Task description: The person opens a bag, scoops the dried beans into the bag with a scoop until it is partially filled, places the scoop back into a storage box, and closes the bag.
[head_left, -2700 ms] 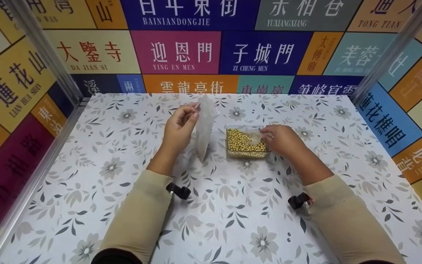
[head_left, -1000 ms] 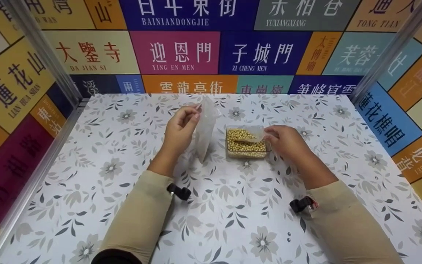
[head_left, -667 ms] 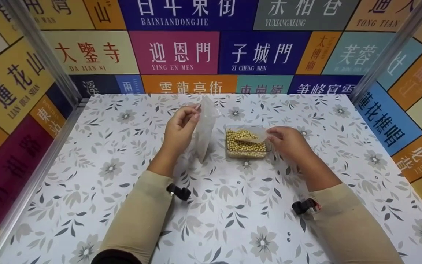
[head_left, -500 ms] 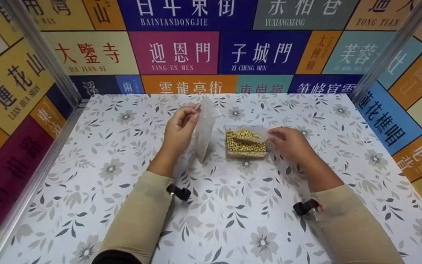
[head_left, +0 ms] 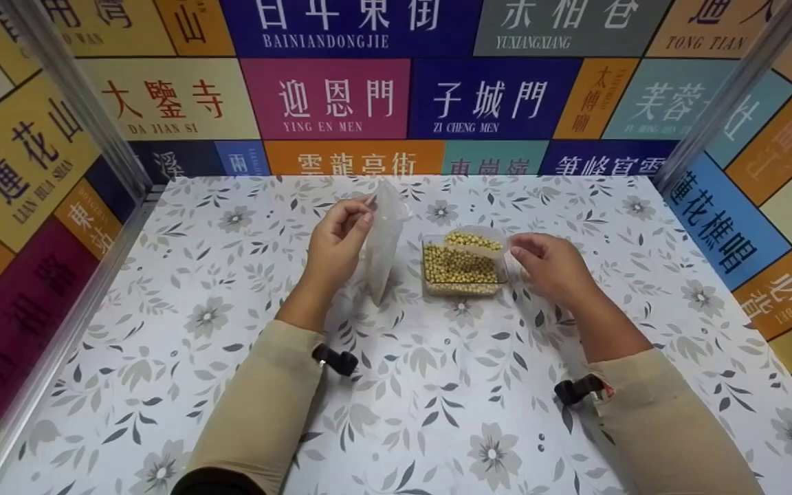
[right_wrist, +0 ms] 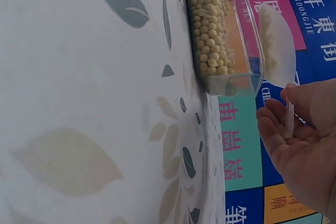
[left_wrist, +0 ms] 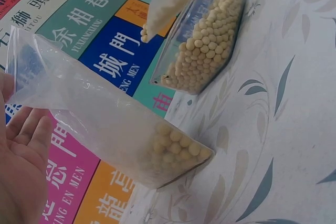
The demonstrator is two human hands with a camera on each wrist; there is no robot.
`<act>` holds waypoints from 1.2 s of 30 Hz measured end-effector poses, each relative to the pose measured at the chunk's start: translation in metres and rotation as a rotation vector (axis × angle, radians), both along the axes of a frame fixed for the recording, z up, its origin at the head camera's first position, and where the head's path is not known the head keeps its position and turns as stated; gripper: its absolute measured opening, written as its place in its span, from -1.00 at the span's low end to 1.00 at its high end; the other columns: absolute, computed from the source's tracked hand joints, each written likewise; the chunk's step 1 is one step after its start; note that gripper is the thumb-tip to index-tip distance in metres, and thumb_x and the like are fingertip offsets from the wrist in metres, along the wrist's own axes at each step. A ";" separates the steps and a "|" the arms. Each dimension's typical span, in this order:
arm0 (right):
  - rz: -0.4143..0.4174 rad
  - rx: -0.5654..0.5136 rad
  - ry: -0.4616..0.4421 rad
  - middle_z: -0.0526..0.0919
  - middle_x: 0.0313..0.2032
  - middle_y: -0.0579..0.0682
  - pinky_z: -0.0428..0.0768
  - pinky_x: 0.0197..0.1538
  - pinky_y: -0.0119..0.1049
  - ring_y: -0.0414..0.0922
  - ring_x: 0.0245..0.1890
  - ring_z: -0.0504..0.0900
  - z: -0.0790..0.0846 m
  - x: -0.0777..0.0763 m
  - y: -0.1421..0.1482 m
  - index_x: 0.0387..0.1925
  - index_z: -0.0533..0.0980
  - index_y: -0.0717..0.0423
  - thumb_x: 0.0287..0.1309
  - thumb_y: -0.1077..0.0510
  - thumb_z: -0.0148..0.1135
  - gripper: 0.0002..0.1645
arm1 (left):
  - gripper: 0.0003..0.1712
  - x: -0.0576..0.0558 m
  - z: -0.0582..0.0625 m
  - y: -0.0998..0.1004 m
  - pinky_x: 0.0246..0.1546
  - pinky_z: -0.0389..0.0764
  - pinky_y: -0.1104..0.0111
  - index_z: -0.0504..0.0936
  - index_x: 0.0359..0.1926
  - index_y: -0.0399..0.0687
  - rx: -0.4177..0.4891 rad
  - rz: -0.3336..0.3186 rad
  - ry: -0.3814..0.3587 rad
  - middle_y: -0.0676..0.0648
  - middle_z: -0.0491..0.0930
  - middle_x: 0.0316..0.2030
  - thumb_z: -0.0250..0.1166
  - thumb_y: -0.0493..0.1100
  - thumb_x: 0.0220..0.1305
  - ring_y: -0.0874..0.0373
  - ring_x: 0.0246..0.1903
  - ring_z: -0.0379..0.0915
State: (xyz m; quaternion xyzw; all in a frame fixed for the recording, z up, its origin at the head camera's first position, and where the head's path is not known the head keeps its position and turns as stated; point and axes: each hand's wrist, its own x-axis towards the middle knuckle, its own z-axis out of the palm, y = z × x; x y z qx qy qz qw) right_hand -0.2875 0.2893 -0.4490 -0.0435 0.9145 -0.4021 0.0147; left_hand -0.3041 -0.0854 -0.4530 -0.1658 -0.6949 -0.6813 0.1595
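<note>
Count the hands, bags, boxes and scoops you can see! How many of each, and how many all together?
Hands: 2, the left hand and the right hand
Bag: 1
Box: 1
Scoop: 1
Total: 5

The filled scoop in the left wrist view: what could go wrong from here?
Beans sit right at the tip of the scoop, so a slight tilt could spill some. The right hand holds it by a thin handle, so the load might twist. The soft bag, held near its top by the left hand, could fold if bumped.
</note>
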 end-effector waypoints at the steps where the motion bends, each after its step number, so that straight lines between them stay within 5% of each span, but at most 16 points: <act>1: 0.000 0.002 0.005 0.67 0.35 0.14 0.56 0.42 0.16 0.17 0.39 0.58 0.003 0.000 0.000 0.39 0.56 0.02 0.61 -0.11 0.15 -0.49 | -0.86 0.000 0.000 0.000 0.26 0.63 0.46 0.61 -0.02 -0.24 0.002 0.000 0.000 -0.18 0.64 0.30 0.25 -0.23 0.56 0.05 0.30 0.62; 17: 0.046 0.035 0.080 0.63 0.38 0.06 0.60 0.39 0.11 0.09 0.35 0.62 0.084 -0.008 -0.045 0.42 0.54 -0.06 0.63 -0.13 0.11 -0.49 | -0.86 0.002 0.002 -0.003 0.29 0.62 0.42 0.62 0.01 -0.17 -0.006 0.013 -0.028 -0.11 0.64 0.30 0.25 -0.21 0.57 0.09 0.31 0.59; 28: 0.157 0.252 0.073 0.52 0.45 0.05 0.59 0.42 0.12 0.09 0.41 0.57 0.137 -0.018 -0.084 0.45 0.52 -0.07 0.65 -0.10 0.07 -0.49 | -0.84 0.004 0.003 -0.002 0.20 0.64 0.45 0.62 0.03 -0.16 -0.019 0.019 -0.033 -0.10 0.62 0.29 0.23 -0.18 0.59 0.13 0.23 0.60; 36: 0.254 0.410 0.184 0.57 0.41 0.13 0.53 0.49 0.10 0.13 0.44 0.55 0.152 -0.024 -0.103 0.41 0.54 0.09 0.65 0.05 0.07 -0.53 | -0.85 0.003 0.005 0.000 0.19 0.65 0.44 0.62 0.00 -0.19 0.005 0.011 -0.032 -0.15 0.63 0.27 0.24 -0.20 0.58 0.10 0.23 0.62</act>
